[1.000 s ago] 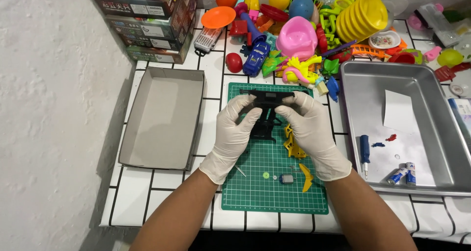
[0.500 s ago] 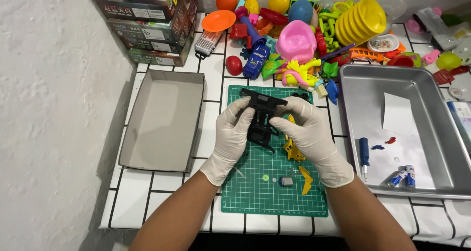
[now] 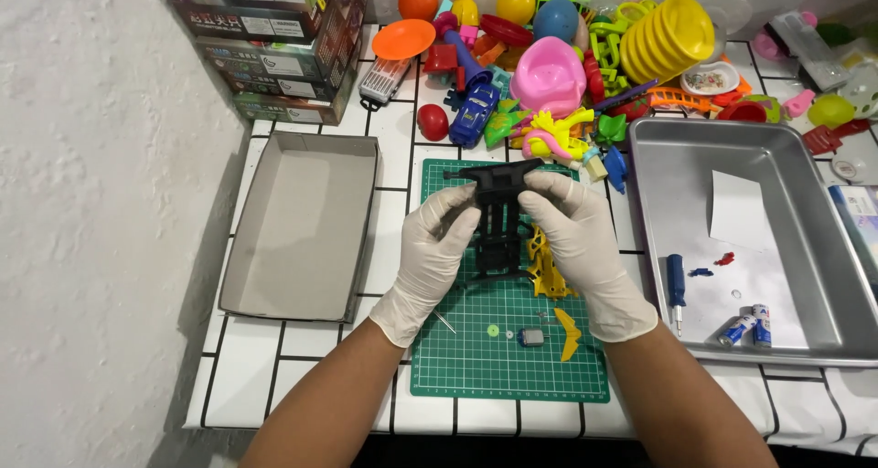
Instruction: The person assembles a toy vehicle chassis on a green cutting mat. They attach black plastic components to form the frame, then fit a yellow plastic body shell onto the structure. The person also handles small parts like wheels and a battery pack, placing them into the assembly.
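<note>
You hold the black chassis (image 3: 498, 216) above the green mat (image 3: 508, 358), both gloved hands on it: your left hand (image 3: 430, 262) has its fingers (image 3: 450, 214) curled and pinching the chassis's left edge, and your right hand (image 3: 581, 248) pinches the top right corner under the crossbar. The chassis hangs upright, its lower end just over the mat and close to the yellow part (image 3: 546, 271). The risk, as I judge it, lies in that thin frame: twist your two hands against each other and a strut may snap or a clip pop loose. Small pieces lie right below, a green gear (image 3: 493, 331), a little motor (image 3: 530, 337) and a screw (image 3: 444, 322); a slip of the chassis could scatter them off the mat onto the bench (image 3: 302, 358).
</note>
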